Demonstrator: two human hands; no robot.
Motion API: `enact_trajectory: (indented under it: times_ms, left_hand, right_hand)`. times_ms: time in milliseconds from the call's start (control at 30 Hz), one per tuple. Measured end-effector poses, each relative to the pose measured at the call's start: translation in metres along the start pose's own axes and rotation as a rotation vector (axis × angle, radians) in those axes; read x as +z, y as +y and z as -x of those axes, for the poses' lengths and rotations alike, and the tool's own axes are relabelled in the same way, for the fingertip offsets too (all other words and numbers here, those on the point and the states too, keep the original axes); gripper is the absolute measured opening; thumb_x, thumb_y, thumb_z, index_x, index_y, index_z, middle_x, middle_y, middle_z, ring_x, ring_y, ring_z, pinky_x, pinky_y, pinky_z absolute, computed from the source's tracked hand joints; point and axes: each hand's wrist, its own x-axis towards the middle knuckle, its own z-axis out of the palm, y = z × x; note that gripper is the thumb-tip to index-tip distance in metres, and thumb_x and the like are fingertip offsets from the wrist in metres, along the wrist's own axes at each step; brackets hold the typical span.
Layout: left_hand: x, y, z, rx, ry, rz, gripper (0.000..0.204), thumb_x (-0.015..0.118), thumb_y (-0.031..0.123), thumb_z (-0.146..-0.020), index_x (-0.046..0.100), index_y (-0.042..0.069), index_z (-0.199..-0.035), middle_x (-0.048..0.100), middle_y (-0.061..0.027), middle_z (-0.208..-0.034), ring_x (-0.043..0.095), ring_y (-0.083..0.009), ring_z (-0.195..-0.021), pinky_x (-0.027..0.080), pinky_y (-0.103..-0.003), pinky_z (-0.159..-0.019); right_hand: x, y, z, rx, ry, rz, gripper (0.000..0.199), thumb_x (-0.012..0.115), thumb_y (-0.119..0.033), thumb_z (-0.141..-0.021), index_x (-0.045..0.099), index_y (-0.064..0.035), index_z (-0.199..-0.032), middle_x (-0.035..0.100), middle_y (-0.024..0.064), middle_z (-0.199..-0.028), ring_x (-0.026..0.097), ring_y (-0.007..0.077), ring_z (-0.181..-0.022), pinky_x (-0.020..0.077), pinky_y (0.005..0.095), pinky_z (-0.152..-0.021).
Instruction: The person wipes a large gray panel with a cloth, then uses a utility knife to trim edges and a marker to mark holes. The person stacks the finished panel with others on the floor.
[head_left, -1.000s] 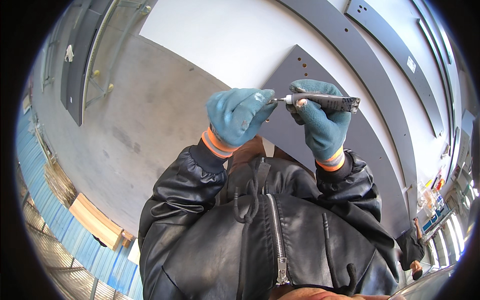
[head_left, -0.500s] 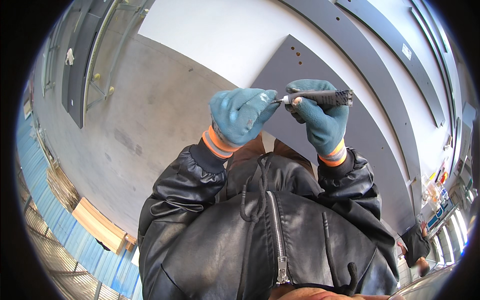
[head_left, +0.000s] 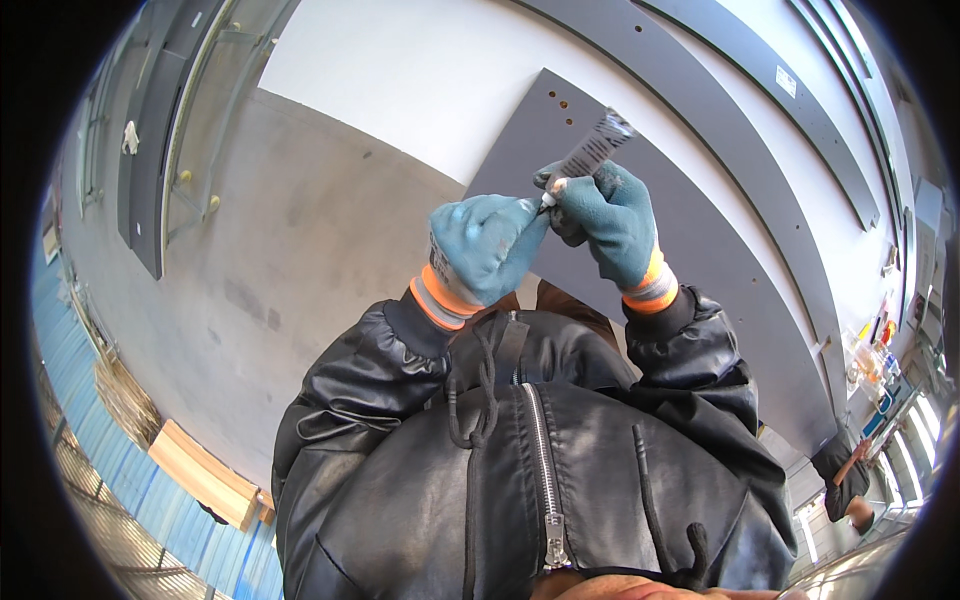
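My right hand [head_left: 612,222], in a blue-green glove with an orange cuff, grips a dark grey squeeze tube [head_left: 592,147] near its white neck. The tube's flat end slants up and to the right. Its narrow tip points down-left to my left hand [head_left: 482,243], gloved alike, whose thumb and fingers are pinched together there. Something small and dark shows at those fingertips, but the fingers hide most of it. Beneath both hands lies a grey panel [head_left: 690,240] with several small holes close to its far corner.
The grey panel rests on a white surface [head_left: 370,90]. Long grey boards [head_left: 720,110] lie to the right, and another dark board [head_left: 150,170] is on a metal stand at far left. Wooden beams [head_left: 205,475] are at lower left. Another person [head_left: 845,480] is at lower right.
The tube has swung from nearly level to a steep slant, its flat end rising. My right hand has moved left, closer to my left hand, and the two now nearly touch.
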Motion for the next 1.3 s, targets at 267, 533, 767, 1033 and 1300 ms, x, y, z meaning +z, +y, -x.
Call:
enact_trajectory:
  times_ms: [267,533,767,1033,1300]
  left_hand:
    - [0.007,0.011,-0.012,-0.108,0.023,0.061,0.013,0.08,-0.002,-0.084,0.075,0.0,-0.096,0.073,-0.0125,-0.084,0.069,-0.0302,-0.064,0.054,-0.037,-0.057]
    - [0.027,0.023,-0.028,0.012,-0.124,-0.084,0.02,0.085,0.01,-0.084,0.074,0.003,-0.099,0.075,-0.0109,-0.094,0.071,-0.0287,-0.072,0.057,-0.038,-0.061]
    - [0.043,0.005,-0.043,-0.574,0.009,0.398,0.021,0.075,0.011,-0.097,0.075,-0.004,-0.112,0.078,-0.0121,-0.098,0.073,-0.0177,-0.082,0.059,-0.03,-0.077]
    - [0.075,0.005,-0.048,-0.829,-0.026,0.595,0.022,0.07,0.011,-0.103,0.074,-0.001,-0.122,0.076,-0.0052,-0.108,0.07,-0.0099,-0.095,0.057,-0.025,-0.087]
    - [0.058,-0.132,-0.044,-0.379,0.263,-0.274,0.026,0.079,0.017,-0.094,0.073,0.0,-0.113,0.074,-0.0182,-0.113,0.071,-0.0333,-0.105,0.058,-0.043,-0.093]
  right_hand:
    - [-0.04,0.003,0.002,-0.622,0.5,1.129,0.054,0.076,-0.008,-0.087,0.067,-0.0135,-0.14,0.07,0.0117,-0.103,0.072,0.0275,-0.084,0.0609,0.041,-0.07]
    - [-0.051,0.026,-0.021,-0.758,0.404,1.202,0.024,0.077,-0.018,-0.091,0.075,-0.0163,-0.115,0.074,0.0056,-0.094,0.073,0.0252,-0.078,0.0601,0.0401,-0.068]
    - [-0.084,-0.002,-0.021,-0.077,0.3,-0.238,0.029,0.066,-0.021,-0.105,0.07,0.004,-0.119,0.061,0.0017,-0.083,0.045,0.0033,-0.06,0.0356,0.018,-0.051]
    - [-0.091,0.003,-0.026,-0.046,0.224,-0.47,0.023,0.07,-0.019,-0.102,0.071,0.0011,-0.114,0.061,0.0016,-0.084,0.048,0.0041,-0.061,0.037,0.0194,-0.052]
    - [-0.146,-0.022,-0.054,-0.676,-0.054,0.776,0.018,0.076,0.001,-0.09,0.077,-0.0019,-0.108,0.076,0.0122,-0.111,0.073,0.0289,-0.103,0.0599,0.0366,-0.09]
